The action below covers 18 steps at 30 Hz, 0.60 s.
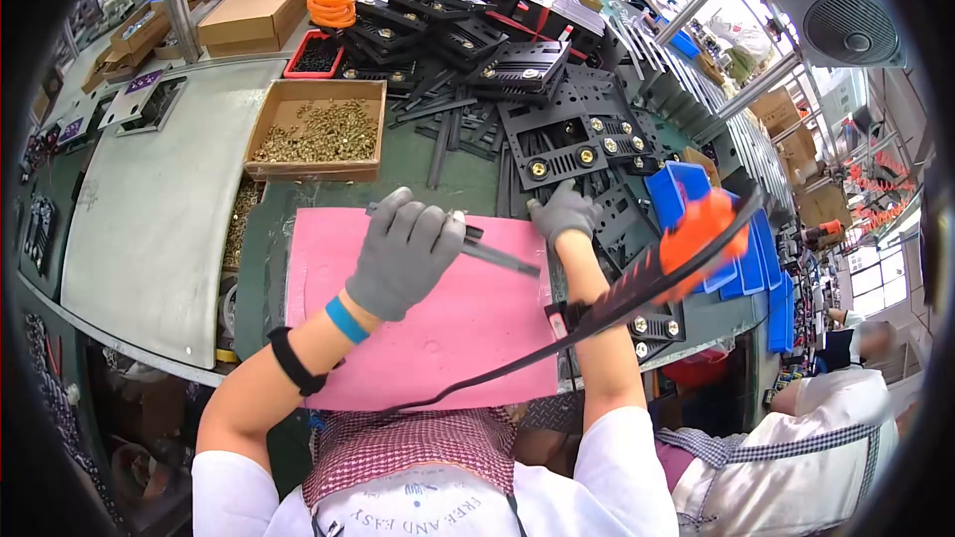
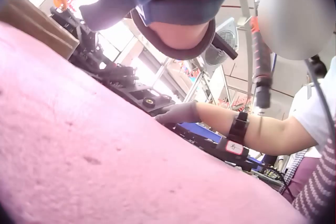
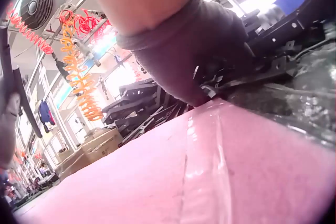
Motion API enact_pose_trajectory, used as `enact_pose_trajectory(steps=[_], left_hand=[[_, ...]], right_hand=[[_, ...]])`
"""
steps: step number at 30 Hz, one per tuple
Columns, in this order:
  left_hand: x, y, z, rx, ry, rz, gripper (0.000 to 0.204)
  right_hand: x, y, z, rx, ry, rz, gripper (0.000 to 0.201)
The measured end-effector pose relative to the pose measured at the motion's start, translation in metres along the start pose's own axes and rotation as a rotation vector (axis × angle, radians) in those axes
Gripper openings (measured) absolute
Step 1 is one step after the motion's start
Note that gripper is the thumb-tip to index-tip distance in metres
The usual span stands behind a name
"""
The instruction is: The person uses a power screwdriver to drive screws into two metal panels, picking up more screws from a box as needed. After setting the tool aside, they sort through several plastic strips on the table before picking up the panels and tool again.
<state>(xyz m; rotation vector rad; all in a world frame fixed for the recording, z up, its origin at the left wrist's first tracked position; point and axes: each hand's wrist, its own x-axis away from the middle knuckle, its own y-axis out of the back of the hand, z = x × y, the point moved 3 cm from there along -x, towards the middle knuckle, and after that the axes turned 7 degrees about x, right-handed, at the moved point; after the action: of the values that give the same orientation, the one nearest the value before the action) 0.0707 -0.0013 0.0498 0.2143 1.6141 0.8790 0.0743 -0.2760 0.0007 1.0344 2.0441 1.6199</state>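
My left hand (image 1: 408, 254), in a grey glove, is raised over a pink mat (image 1: 428, 338). Its fingers curl round a narrow black metal strip (image 1: 502, 259) that sticks out past the thumb side toward the right. My right hand (image 1: 565, 214), gloved too, reaches beyond the mat's far right corner, among loose black strips (image 1: 504, 184) and black perforated plates (image 1: 557, 124). In the right wrist view the dark glove (image 3: 194, 51) hides its own fingertips; I cannot tell whether they pinch a part.
A carton of small brass-coloured parts (image 1: 318, 129) stands behind the mat, near a red tray (image 1: 314, 55) of dark pieces. An orange-red power tool (image 1: 696, 239) hangs over the right forearm. Blue bins (image 1: 751, 249) line the right side, with another person (image 1: 796, 447) nearby.
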Motion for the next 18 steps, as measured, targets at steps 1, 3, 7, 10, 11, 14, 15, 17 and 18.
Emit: enact_pose_trajectory(steps=[1,3,7,10,11,14,15,17,18], left_hand=[[0.0,0.005,-0.006,-0.029,0.103,0.193,0.026],[0.034,0.008,-0.016,0.039,0.212,0.441,0.025],[0.109,-0.004,-0.023,0.139,0.456,0.733,0.035],[0.096,0.03,-0.029,0.214,0.519,0.576,0.05],[0.11,0.032,-0.03,0.179,0.56,0.685,0.06],[0.132,0.052,-0.037,0.126,0.592,0.699,0.055],[0.139,0.055,-0.04,0.08,0.558,0.663,0.05],[0.143,0.055,-0.041,0.086,0.584,0.664,0.047],[0.144,0.055,-0.041,0.095,0.595,0.653,0.045]], right_hand=[[-0.006,-0.005,-0.001,0.003,-0.041,-0.104,0.069],[-0.014,-0.005,-0.005,-0.049,-0.022,-0.056,0.055],[-0.023,-0.017,-0.004,-0.148,0.007,-0.042,0.037],[-0.002,0.0,-0.018,-0.134,0.003,0.063,0.04],[0.009,0.006,-0.027,-0.141,0.075,0.118,0.041],[0.054,-0.01,-0.046,-0.168,0.092,0.202,0.041],[0.061,-0.032,-0.054,-0.194,0.311,0.083,0.039],[0.083,-0.045,-0.045,-0.173,0.705,-0.357,0.039],[0.1,-0.045,-0.03,-0.127,0.864,-0.682,0.04]])
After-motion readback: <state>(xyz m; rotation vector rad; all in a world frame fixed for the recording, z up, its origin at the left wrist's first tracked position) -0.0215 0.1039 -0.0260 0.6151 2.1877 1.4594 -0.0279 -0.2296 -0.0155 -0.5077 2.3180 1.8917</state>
